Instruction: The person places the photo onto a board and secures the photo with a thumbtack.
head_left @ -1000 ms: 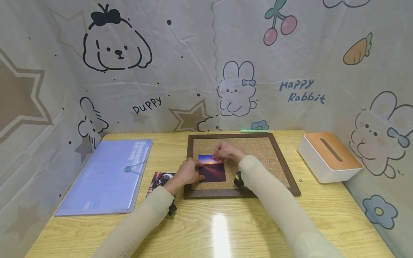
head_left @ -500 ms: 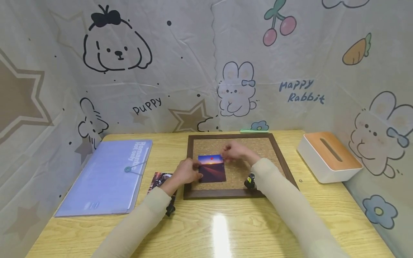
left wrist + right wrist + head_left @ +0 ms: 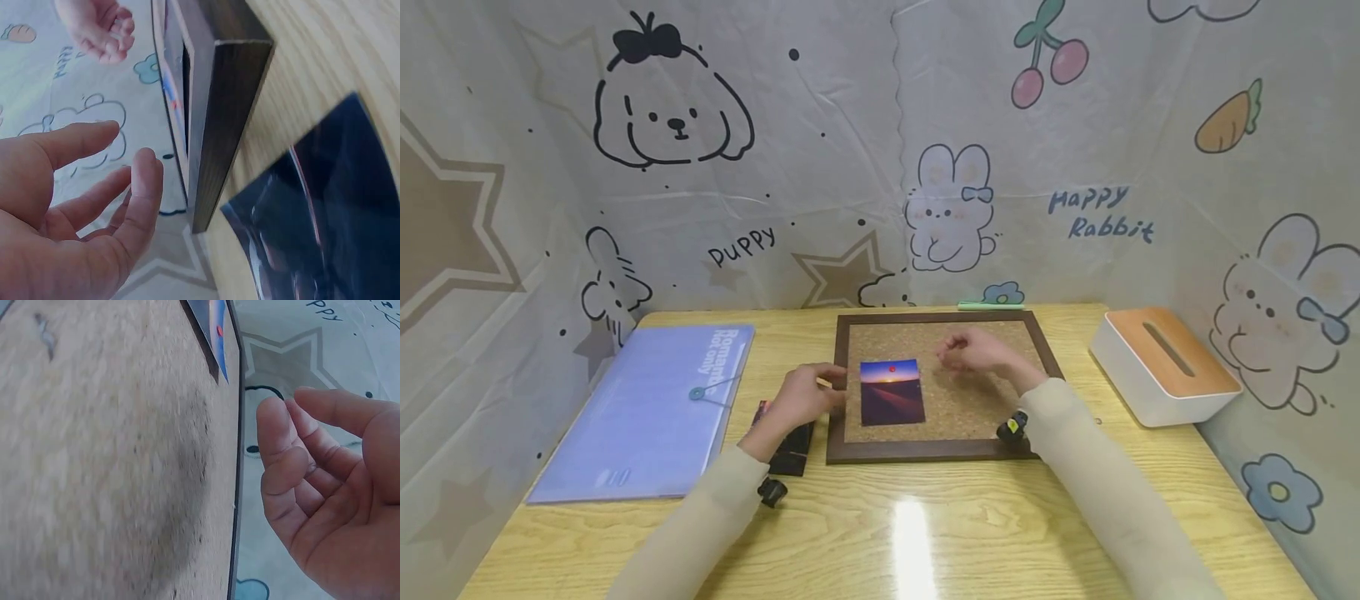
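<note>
A sunset photo (image 3: pixel 891 404) lies on the left part of the cork board (image 3: pixel 940 429), with a red pushpin (image 3: pixel 892 369) at its upper middle. My left hand (image 3: pixel 801 396) hovers by the board's left frame edge, fingers loosely spread and holding nothing. Beneath that arm, a dark glossy photo (image 3: pixel 325 212) lies on the table, partly covered in the head view. Over the cork right of the sunset photo is my right hand (image 3: pixel 977 354); its fingers bend loosely, with nothing between them in the right wrist view. The sunset photo's corner (image 3: pixel 219 350) stands slightly off the cork.
A blue document folder (image 3: pixel 640 408) with a string closure lies at the left. The white tissue box (image 3: pixel 1150 379) with a wooden lid stands at the right. A pale green stick (image 3: pixel 991 306) lies behind the board. A small shiny piece (image 3: pixel 45 334) shows on the cork.
Both hands have come away from the sunset photo, the left one moving left and the right one moving right. The photo stays on the board with the red pushpin in it.
</note>
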The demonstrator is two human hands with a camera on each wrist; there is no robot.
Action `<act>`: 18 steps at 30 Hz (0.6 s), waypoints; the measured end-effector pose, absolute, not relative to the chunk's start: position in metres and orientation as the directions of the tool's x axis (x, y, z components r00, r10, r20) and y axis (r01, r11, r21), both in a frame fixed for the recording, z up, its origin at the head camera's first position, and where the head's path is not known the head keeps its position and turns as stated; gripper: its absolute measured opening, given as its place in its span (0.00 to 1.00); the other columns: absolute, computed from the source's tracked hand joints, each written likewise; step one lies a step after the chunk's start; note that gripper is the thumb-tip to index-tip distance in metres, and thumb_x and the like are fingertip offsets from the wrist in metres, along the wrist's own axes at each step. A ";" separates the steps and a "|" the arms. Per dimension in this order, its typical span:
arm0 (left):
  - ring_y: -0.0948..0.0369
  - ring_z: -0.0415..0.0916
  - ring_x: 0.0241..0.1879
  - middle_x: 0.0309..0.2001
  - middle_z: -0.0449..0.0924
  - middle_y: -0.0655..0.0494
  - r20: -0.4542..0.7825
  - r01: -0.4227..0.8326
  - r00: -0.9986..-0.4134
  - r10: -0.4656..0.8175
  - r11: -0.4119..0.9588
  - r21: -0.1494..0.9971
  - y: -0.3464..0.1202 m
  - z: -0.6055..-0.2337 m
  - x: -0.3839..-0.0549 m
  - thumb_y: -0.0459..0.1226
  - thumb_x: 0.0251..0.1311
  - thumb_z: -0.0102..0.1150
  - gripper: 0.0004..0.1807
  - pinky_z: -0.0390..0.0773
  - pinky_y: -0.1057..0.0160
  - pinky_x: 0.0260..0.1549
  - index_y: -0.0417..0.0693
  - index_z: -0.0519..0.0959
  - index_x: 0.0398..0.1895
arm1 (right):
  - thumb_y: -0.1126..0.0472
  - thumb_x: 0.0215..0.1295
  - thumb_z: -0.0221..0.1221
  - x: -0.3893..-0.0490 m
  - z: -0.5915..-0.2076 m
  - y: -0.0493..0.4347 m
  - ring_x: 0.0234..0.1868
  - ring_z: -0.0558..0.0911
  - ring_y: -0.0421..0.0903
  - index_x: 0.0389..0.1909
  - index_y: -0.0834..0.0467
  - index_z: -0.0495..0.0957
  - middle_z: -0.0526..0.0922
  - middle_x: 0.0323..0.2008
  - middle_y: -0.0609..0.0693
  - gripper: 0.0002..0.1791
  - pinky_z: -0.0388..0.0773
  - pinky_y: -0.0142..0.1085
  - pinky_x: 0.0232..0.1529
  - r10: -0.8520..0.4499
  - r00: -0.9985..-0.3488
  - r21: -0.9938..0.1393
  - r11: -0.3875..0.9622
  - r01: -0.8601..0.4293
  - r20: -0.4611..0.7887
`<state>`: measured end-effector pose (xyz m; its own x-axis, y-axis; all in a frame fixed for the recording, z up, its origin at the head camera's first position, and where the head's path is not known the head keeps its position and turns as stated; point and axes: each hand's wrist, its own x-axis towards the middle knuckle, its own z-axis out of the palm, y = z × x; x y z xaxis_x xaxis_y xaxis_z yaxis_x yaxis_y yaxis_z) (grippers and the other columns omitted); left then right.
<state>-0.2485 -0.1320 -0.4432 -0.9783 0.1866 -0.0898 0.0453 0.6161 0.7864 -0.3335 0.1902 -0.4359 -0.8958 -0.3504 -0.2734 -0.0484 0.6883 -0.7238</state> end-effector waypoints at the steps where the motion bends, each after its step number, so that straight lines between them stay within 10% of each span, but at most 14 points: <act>1: 0.55 0.86 0.42 0.58 0.80 0.42 -0.094 0.036 -0.980 0.177 0.614 0.788 -0.134 -0.442 -0.247 0.38 0.63 0.64 0.25 0.84 0.59 0.36 0.45 0.77 0.64 | 0.59 0.72 0.56 -0.332 -0.435 0.193 0.39 0.81 0.46 0.48 0.60 0.80 0.83 0.43 0.54 0.11 0.79 0.37 0.39 -0.349 -0.897 -0.725 0.687 -0.047 -0.272; 18: 0.45 0.81 0.55 0.62 0.77 0.40 -0.076 -0.007 -0.994 0.075 0.663 0.748 -0.184 -0.441 -0.226 0.42 0.66 0.62 0.27 0.84 0.50 0.45 0.43 0.74 0.67 | 0.58 0.73 0.55 -0.310 -0.425 0.243 0.42 0.84 0.52 0.54 0.64 0.78 0.85 0.45 0.60 0.16 0.79 0.41 0.40 -0.357 -0.912 -0.744 0.661 -0.095 -0.201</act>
<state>-0.2263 -0.1844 -0.4408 -0.9943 0.0751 -0.0757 -0.0069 0.6631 0.7485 -0.3098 0.2430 -0.4254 -0.9122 -0.3569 -0.2013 -0.0946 0.6614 -0.7440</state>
